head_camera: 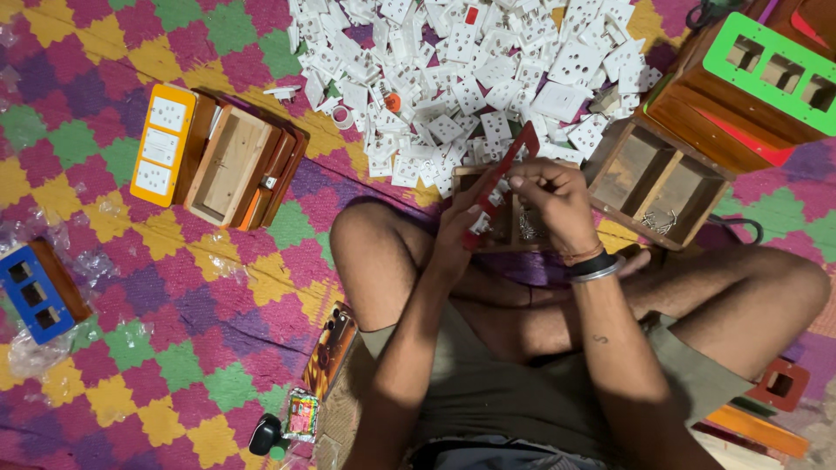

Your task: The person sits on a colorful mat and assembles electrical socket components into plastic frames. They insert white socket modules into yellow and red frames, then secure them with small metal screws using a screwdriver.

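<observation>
While gripping a red plate (505,178), both the left hand (457,228) and right hand (553,198), fingers curled shut.

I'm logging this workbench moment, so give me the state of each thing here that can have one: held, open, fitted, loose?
Red plate: held by both hands, tilted.
Left hand: closed on the plate's lower end.
Right hand: pinching the plate's upper part.
Wooden box under the hands: open, uncovered.
Two-compartment wooden box: open, small metal bits inside.
Yellow plate: sockets fitted.
Green plate: on its box, cutouts empty.
Blue plate: cutouts empty.
White sockets: loose heap.
</observation>
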`<state>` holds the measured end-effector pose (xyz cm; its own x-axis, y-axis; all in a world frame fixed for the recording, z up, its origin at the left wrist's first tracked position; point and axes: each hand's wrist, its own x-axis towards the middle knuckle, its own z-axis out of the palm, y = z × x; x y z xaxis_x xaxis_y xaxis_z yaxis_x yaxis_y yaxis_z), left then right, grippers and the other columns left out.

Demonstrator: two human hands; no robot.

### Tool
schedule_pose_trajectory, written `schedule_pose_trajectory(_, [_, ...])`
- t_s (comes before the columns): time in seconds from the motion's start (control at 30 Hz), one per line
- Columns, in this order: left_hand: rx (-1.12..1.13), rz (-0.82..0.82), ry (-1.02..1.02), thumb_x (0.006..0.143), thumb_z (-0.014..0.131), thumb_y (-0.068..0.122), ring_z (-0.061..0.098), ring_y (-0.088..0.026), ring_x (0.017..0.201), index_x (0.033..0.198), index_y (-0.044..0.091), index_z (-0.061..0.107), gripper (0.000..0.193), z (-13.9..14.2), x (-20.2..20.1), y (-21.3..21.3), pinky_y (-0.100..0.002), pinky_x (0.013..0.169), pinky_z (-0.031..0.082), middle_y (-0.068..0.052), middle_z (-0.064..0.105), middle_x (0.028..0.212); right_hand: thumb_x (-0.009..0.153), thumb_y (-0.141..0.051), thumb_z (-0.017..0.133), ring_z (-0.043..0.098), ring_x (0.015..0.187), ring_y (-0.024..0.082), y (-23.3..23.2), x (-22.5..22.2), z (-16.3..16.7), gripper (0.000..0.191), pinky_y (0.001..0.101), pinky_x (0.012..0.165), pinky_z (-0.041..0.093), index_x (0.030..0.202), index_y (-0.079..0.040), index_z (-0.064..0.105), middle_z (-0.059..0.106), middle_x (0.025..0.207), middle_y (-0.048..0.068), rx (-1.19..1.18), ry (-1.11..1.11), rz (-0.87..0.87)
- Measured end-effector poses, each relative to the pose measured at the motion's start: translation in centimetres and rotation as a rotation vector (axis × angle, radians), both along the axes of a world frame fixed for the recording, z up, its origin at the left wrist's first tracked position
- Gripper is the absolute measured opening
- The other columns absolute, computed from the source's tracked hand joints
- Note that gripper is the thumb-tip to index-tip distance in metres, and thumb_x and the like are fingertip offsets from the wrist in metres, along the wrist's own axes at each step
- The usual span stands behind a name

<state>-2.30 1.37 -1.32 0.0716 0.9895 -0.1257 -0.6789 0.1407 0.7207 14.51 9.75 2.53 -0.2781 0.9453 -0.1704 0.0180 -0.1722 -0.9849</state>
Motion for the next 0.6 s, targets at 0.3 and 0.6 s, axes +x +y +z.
schedule_pose_trajectory(0.3, [-0.107,-0.01,0.067,0.094,0.053,0.027,0.057,-0.014,0.116,0.158,0.006,0.044,0.068,1.1,0.0,-0.1,-0.03,0.086,0.052,-0.006,0.056,0.142,0.097,-0.003,0.071,0.063,0.078,0.004,-0.2,0.3,-1.0,0.013,0.0201,0.072,0.051,0.108,0.001,0.075,0.074,0.091,0.001,-0.047,0.072,0.008])
schedule_pose_trajectory(0.6, [0.025,0.033,0.105,0.099,0.054,0.027,0.053,-0.017,0.135,0.158,0.002,0.046,0.065,0.3,0.1,0.0,-0.029,0.115,0.041,-0.009,0.055,0.148,0.099,-0.004,0.07,0.058,0.078,0.004,-0.8,-0.2,-1.7,0.007,0.0203,0.071,0.048,0.105,0.0,0.072,0.069,0.091,-0.001,0.034,0.036,-0.025])
